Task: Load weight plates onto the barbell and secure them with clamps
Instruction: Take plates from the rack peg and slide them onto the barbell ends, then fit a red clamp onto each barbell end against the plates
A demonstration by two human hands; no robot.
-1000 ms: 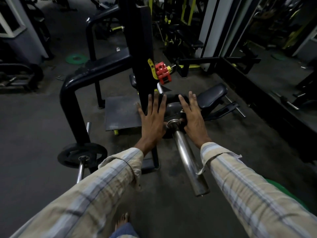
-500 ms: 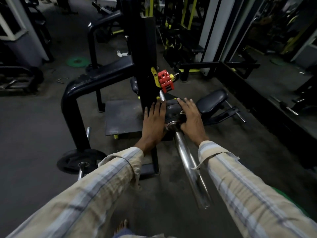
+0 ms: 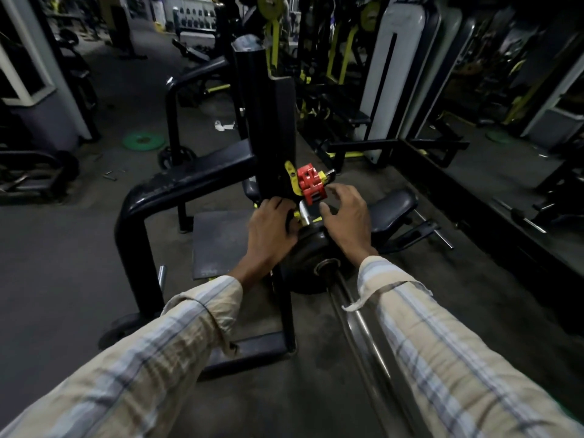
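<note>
A black weight plate (image 3: 311, 257) sits on the chrome barbell sleeve (image 3: 357, 324), which runs back toward me between my forearms. My left hand (image 3: 271, 230) lies on the plate's upper left rim, its fingers curled over the edge. My right hand (image 3: 346, 218) hovers just above the plate's upper right side with fingers loosely spread and holding nothing. A red clamp (image 3: 311, 184) sits on the bar just beyond my right fingertips, next to the yellow rack hook (image 3: 292, 181).
The black rack upright (image 3: 271, 121) rises right behind my left hand, its curved base arm (image 3: 151, 197) to the left. A padded bench (image 3: 393, 207) lies to the right. A green plate (image 3: 143, 141) lies on the floor far left. A mirror wall (image 3: 505, 153) lines the right side.
Both hands have moved forward along the bar with the black plate. My left fingers have curled over its rim, and my right hand has lifted off toward the red clamp.
</note>
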